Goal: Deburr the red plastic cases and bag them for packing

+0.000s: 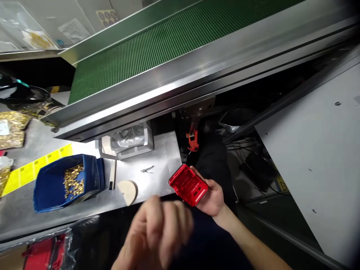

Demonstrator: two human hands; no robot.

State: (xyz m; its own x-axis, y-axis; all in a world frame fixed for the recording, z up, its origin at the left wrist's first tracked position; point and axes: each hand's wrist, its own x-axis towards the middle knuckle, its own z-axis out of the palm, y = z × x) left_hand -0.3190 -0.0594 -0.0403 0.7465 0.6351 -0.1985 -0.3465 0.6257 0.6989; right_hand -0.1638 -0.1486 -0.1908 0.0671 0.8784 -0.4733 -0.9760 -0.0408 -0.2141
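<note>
My right hand (215, 200) is closed around a red plastic casing (189, 185), a hollow shell with slots and ribs inside. Its open side is turned up toward me, and my fingers and thumb hold it along the edge. In front of my body, to the left of the casing and apart from it, my left hand (159, 232) is blurred by motion. Its fingers are curled inward, and whatever lies between them is hidden. Small brass-coloured parts (73, 182) lie loose in a blue bin (53, 202) on the metal bench at left.
A green conveyor belt (146, 45) with a metal side rail crosses above the bench (165, 150). Tweezers (147, 169), a beige semicircular piece (128, 191), a brush-like tool (112, 175) and a grey bin (135, 152) are there. Red parts (41, 255) sit bottom left; a white panel (317, 150) stands right.
</note>
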